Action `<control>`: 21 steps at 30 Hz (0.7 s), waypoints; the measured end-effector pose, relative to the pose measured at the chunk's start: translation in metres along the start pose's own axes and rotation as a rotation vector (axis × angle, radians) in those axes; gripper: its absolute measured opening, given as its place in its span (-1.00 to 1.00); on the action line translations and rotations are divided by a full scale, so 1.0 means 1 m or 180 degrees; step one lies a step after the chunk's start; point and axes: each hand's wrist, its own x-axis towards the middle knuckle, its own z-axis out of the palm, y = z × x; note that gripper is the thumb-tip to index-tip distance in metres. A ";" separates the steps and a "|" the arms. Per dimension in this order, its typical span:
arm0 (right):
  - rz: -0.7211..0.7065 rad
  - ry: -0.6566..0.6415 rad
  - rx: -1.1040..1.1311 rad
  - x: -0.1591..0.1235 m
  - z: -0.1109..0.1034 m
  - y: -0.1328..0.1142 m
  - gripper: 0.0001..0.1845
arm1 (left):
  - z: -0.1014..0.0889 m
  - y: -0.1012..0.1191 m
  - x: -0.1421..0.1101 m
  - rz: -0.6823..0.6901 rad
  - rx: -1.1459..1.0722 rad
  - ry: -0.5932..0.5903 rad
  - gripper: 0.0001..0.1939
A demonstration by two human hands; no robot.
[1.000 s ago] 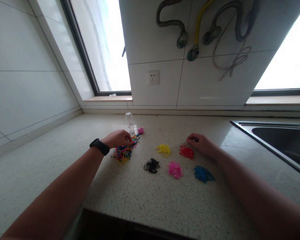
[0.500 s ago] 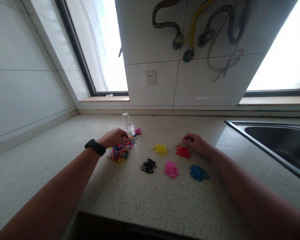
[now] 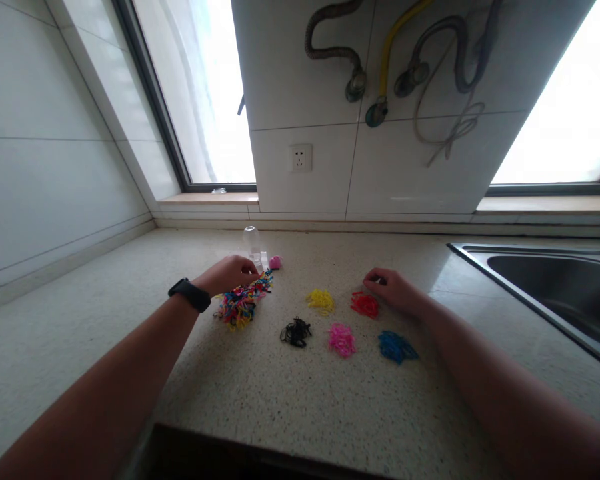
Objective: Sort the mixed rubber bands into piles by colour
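Head view: main risk, as I read it, is your L hand (image 3: pixel 235 272) snagging the mixed pile (image 3: pixel 239 309). The strands look tangled, so a quick lift could pull a clump up & scatter bits on the counter (image 3: pixel 260 393). The jar (image 3: pixel 251 241) stands just past your L fingers; looks light, so a knuckle bump could prob tip it onto the pink lump (image 3: pixel 275 263) beside it. On the other side, your R hand (image 3: pixel 391 288) is right by the red pile (image 3: pixel 365 305), & the R forearm (image 3: pixel 473 357) runs near the blue pile (image 3: pixel 397 347), so a low sweep toward you might smear either one. The yellow pile (image 3: pixel 321 301), black pile (image 3: pixel 296 332) & pink pile (image 3: pixel 341 340) sit apart but near each other; a dragging sleeve-side or dropped strand could mix colours

Pose: L arm comes in from lower L, watch (image 3: pixel 190 294) on wrist, palm down, fingers bent over the far end of the mixed pile. L grip: thumb & index drawn close; can't tell if a strand's between them. R arm comes from lower R, hand low behind the red pile, fingers curled inward, thumb near index. R grip: can't tell if it's closed or has anything in it
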 end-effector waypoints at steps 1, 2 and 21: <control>0.0003 -0.0009 -0.0007 0.000 0.000 0.000 -0.71 | 0.000 0.001 0.000 0.0010 -0.0033 0.0015 -0.63; 0.0010 -0.0021 -0.0010 0.000 0.000 0.000 -0.71 | -0.001 0.001 0.000 0.0019 -0.0062 0.0027 -0.64; -0.0042 -0.0035 0.0109 -0.001 -0.001 -0.004 -0.75 | -0.001 0.001 -0.001 0.0158 -0.0219 0.0249 -0.74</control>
